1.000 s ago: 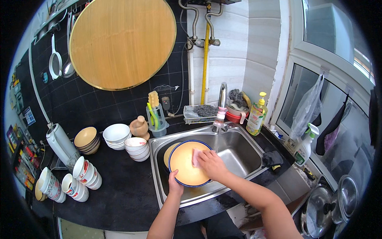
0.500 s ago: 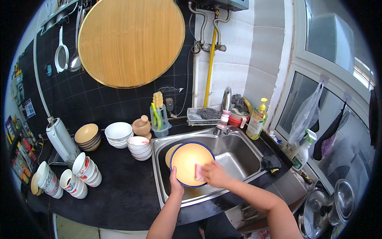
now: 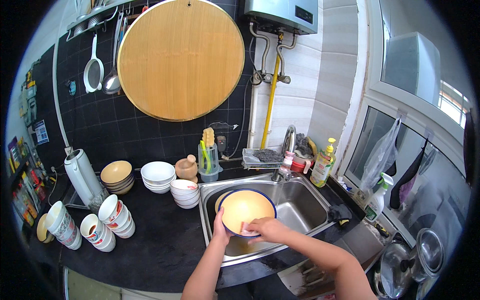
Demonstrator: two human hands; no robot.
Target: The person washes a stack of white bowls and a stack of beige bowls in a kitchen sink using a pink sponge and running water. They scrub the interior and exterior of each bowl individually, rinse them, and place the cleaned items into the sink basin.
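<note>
My left hand (image 3: pixel 220 228) grips the near-left rim of a yellow bowl (image 3: pixel 247 207) with a dark blue edge. The bowl is tilted over the steel sink (image 3: pixel 301 204), its inside toward me. Pressed against its near inner wall is a pink and white cloth or sponge (image 3: pixel 246 229), which my right hand (image 3: pixel 270 230) holds under bent fingers. Part of another yellow bowl (image 3: pixel 218 202) shows behind the first, in the left side of the sink. The faucet (image 3: pixel 288 150) rises at the sink's back edge.
Left on the black counter stand stacked yellow bowls (image 3: pixel 116 172), white bowls (image 3: pixel 158 172), smaller bowls (image 3: pixel 184 192) and several leaning stacks of patterned cups (image 3: pixel 117 215). A soap pump bottle (image 3: pixel 322 164) and spray bottle (image 3: pixel 377 201) stand right of the sink. Pot lids (image 3: pixel 395 267) lie at lower right.
My right hand has moved the cloth toward the near rim of the bowl, inside it. My left hand keeps its grip. The whole view has shifted, so things sit lower in the picture.
</note>
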